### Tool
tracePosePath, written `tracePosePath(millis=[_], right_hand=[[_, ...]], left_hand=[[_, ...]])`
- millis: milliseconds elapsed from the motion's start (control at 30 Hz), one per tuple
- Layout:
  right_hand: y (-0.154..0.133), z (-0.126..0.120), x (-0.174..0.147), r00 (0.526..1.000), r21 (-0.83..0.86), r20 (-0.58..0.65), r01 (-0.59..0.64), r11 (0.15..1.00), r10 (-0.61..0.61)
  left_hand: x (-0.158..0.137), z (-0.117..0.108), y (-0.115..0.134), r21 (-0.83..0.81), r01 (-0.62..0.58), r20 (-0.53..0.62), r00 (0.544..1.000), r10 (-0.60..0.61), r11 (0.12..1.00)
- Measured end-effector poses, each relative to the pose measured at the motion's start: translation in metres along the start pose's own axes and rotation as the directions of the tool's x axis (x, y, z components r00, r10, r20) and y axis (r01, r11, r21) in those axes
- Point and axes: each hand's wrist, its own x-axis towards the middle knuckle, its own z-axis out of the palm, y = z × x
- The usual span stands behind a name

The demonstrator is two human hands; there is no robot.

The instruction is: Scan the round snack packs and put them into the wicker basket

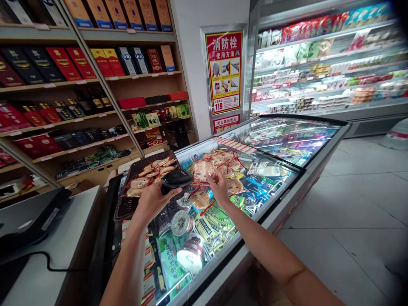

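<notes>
My left hand [153, 199] is wrapped round a black handheld barcode scanner [176, 178], its front end turned toward the right. Between the fingers of my right hand [219, 187] is a clear, red-edged food packet [200, 170] with a pale flat item inside and a barcode label facing me. Scanner and packet are close together. More such packets [223, 158] lie in a loose heap on the freezer's glass lid, behind and beside my right hand. A dark brown woven basket [123, 209] left of the scanner holds several similar packets [159, 168].
The chest freezer [274, 225] runs away to the right, with ice-cream tubs [181, 223] and bags under its glass. A counter [75, 221] with a black device stands at left. Shelves of boxes [57, 63] and a lit fridge [318, 76] line the back.
</notes>
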Motion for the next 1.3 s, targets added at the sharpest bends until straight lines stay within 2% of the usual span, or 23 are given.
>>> tracePosePath(millis=[167,400,500,600,733,867,933,1033,1200,1300], right_hand=[[-0.005,-0.002,-0.001,0.997,-0.013,0.062,-0.045,0.999,0.046],[-0.012,-0.006,-0.002,0.998,-0.005,0.053,0.041,0.999,-0.041],[-0.011,-0.007,-0.002,0.997,-0.047,0.06,0.05,0.998,-0.047],[-0.003,-0.007,-0.001,0.996,-0.159,0.088,0.017,0.987,-0.003],[0.013,-0.006,0.0,0.988,-0.314,0.157,0.05,0.948,0.0],[0.027,-0.005,-0.001,0.973,-0.409,0.183,0.203,0.89,-0.138],[0.033,-0.005,-0.002,0.961,-0.448,0.19,0.267,0.853,-0.201],[0.039,-0.002,-0.004,0.949,-0.476,0.208,0.308,0.824,-0.235],[0.046,0.001,-0.008,0.946,-0.496,0.208,0.321,0.807,-0.249],[0.045,0.001,-0.01,0.938,-0.522,0.176,0.347,0.78,-0.299]], left_hand=[[0.002,0.009,0.011,0.046,0.019,0.014,1.0,-0.02,0.999],[0.001,0.01,0.02,0.034,0.018,0.007,1.0,-0.018,0.999],[0.002,0.01,0.017,0.036,0.018,0.007,1.0,-0.018,0.999],[0.004,0.009,0.012,0.024,0.042,0.002,0.999,-0.042,0.999],[0.005,0.0,0.0,-0.013,0.036,-0.055,0.998,-0.037,0.999],[-0.001,-0.02,-0.017,-0.039,0.073,-0.166,0.983,-0.079,0.997],[-0.006,-0.032,-0.028,-0.036,0.149,-0.226,0.962,-0.153,0.988],[-0.015,-0.05,-0.047,-0.02,0.243,-0.31,0.921,-0.238,0.97],[-0.029,-0.067,-0.076,-0.116,0.321,-0.369,0.865,-0.341,0.94],[-0.036,-0.072,-0.085,-0.184,0.314,-0.371,0.855,-0.361,0.931]])
